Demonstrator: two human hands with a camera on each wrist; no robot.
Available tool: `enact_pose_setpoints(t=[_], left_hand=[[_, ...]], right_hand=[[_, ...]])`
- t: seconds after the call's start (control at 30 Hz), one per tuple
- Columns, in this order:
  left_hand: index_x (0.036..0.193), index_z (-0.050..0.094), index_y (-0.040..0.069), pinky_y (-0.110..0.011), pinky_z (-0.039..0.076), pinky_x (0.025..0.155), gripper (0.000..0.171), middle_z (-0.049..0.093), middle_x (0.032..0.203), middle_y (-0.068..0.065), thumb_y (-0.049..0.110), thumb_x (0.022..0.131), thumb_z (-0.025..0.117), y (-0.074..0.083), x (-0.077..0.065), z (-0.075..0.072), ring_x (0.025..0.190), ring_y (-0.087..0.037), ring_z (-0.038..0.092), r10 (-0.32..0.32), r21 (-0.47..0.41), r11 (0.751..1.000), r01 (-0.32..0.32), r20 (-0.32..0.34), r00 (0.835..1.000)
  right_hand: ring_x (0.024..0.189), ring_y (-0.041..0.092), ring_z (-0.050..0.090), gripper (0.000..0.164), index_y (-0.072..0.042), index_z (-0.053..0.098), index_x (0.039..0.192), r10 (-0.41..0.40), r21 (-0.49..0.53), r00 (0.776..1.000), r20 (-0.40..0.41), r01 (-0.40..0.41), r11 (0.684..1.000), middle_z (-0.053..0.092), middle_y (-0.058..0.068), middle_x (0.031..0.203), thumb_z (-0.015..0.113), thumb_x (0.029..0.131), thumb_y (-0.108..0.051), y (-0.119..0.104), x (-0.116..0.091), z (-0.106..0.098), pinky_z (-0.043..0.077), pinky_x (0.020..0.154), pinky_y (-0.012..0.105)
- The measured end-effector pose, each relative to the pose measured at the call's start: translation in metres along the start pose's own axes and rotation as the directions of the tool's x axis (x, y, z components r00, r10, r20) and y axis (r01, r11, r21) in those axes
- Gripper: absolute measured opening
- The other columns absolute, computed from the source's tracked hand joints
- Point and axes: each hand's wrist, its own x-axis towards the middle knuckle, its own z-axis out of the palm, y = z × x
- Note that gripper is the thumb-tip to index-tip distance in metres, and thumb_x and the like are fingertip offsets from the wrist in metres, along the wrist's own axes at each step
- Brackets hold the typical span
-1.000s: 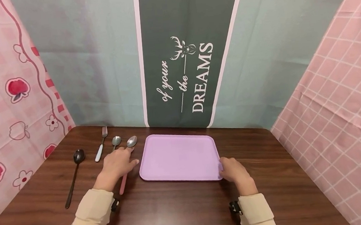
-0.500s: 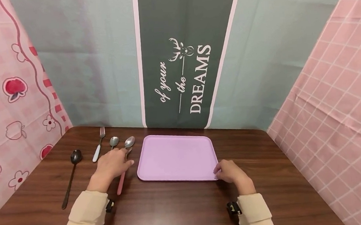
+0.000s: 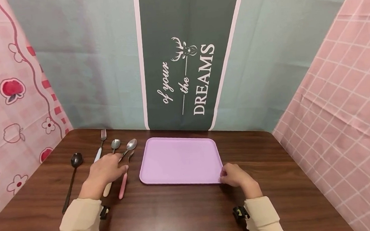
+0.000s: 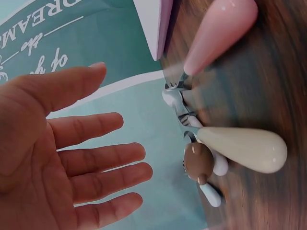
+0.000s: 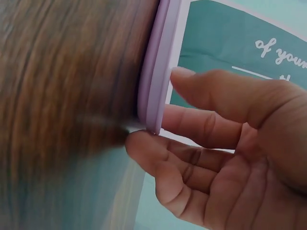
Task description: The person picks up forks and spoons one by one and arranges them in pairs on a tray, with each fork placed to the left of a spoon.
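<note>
My left hand [image 3: 104, 172], fingers spread and straight in the left wrist view, hovers over the cutlery and holds nothing. Around it lie a pink-handled utensil [image 3: 123, 186], one with a cream handle [image 3: 107, 189], and two metal spoons [image 3: 132, 144], [image 3: 116, 144]. A brown animal-shaped handle end [image 4: 198, 162] shows below the cream handle in the left wrist view. My right hand [image 3: 236, 175] is at the near right corner of the lilac tray [image 3: 180, 159]; thumb and curled fingers meet its rim [image 5: 160, 91].
A fork with a pale handle [image 3: 103, 135] lies at the far left, its lower end partly covered by my left hand. Farther left is a long dark spoon [image 3: 76, 160]. A printed cloth [image 3: 112, 63] hangs behind the table [image 3: 179, 213], with pink cloths at both sides.
My left hand has moved left, away from the tray, uncovering the cream handle and the pink-handled utensil's upper part. My right hand's fingers have shifted at the tray corner.
</note>
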Motion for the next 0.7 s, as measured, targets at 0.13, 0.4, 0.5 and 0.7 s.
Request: enact_pose_setpoints(t=[0.13, 0.4, 0.5, 0.7], left_hand=[[0.102, 0.062, 0.0, -0.053, 0.046, 0.059, 0.032, 0.061, 0.091, -0.018, 0.023, 0.081, 0.066, -0.004, 0.0, -0.001, 0.082, -0.037, 0.059, 0.001, 0.009, 1.0, -0.001, 0.003, 1.0], [0.109, 0.061, -0.006, -0.052, 0.046, 0.065, 0.037, 0.061, 0.096, -0.022, 0.015, 0.079, 0.061, -0.012, -0.003, -0.003, 0.083, -0.036, 0.059, -0.01, -0.002, 1.0, 0.01, 0.024, 1.0], [0.104, 0.062, -0.005, -0.049, 0.046, 0.061, 0.032, 0.061, 0.088, -0.017, 0.015, 0.079, 0.061, -0.015, -0.003, -0.004, 0.075, -0.032, 0.059, 0.0, -0.001, 1.0, 0.0, 0.023, 1.0], [0.086, 0.059, 0.004, -0.048, 0.043, 0.054, 0.016, 0.058, 0.076, -0.011, 0.019, 0.081, 0.062, -0.021, -0.005, -0.007, 0.068, -0.032, 0.058, -0.025, -0.019, 0.999, 0.026, 0.054, 0.998]], right_hand=[[0.06, 0.014, 0.047, 0.016, -0.007, 0.06, 0.07, 0.009, 0.031, 1.0, 0.01, -0.01, 0.999, 0.05, 0.0, 0.062, 0.075, 0.075, -0.012, 0.004, 0.0, 0.0, 0.041, 0.056, 0.031], [0.061, 0.014, 0.047, 0.022, -0.007, 0.06, 0.072, -0.009, 0.058, 1.0, 0.012, 0.008, 0.998, 0.051, -0.001, 0.063, 0.081, 0.068, -0.015, 0.009, 0.002, 0.0, 0.041, 0.058, 0.031], [0.061, 0.014, 0.047, 0.022, -0.007, 0.06, 0.071, -0.013, 0.055, 1.0, 0.009, 0.012, 0.998, 0.051, -0.001, 0.062, 0.081, 0.068, -0.014, 0.009, 0.002, 0.0, 0.041, 0.058, 0.031], [0.061, 0.014, 0.046, 0.022, -0.007, 0.06, 0.071, -0.009, 0.052, 1.0, 0.008, 0.009, 0.999, 0.051, -0.001, 0.062, 0.081, 0.068, -0.013, 0.007, 0.001, -0.001, 0.041, 0.057, 0.031]])
